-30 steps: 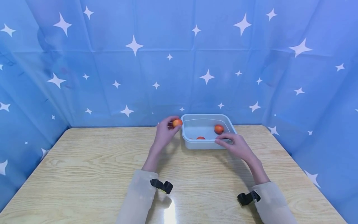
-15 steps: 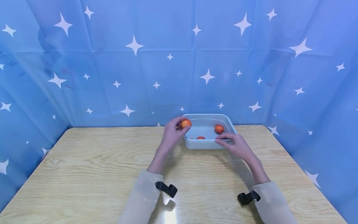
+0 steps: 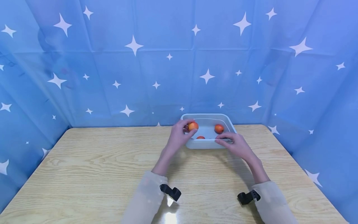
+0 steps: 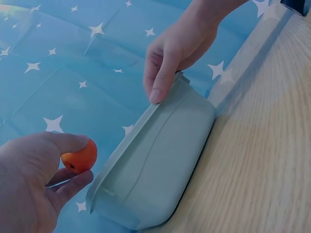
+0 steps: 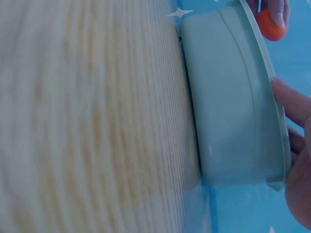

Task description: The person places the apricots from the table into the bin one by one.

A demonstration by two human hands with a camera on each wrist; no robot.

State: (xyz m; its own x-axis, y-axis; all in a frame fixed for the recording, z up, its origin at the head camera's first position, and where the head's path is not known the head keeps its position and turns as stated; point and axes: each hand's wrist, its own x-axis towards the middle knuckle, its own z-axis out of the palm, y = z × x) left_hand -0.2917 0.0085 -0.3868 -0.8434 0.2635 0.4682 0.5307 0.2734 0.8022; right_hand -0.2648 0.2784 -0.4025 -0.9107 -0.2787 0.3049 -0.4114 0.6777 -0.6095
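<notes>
My left hand [image 3: 179, 133] holds a small round orange-red fruit [image 3: 193, 126] between thumb and fingers, over the left part of a pale blue-green plastic box [image 3: 208, 144]. In the left wrist view the fruit [image 4: 80, 156] shows a dark spot at one end and stays just off the box's rim. My right hand [image 3: 236, 144] pinches the box's front rim near its right corner. Inside the box lie a red-orange fruit [image 3: 219, 128] at the right and another [image 3: 200, 137], partly hidden by the front wall.
The box stands at the back of a light wood-grain table [image 3: 98, 174]. Right behind it hangs a blue curtain [image 3: 167, 77] with white stars, which also runs along both sides. A black wrist camera [image 3: 171, 192] sits on the left sleeve, another [image 3: 248, 197] on the right.
My left hand has carried its fruit to the right, from beside the box's left edge to over the box, and slightly lower. The right hand stays on the rim.
</notes>
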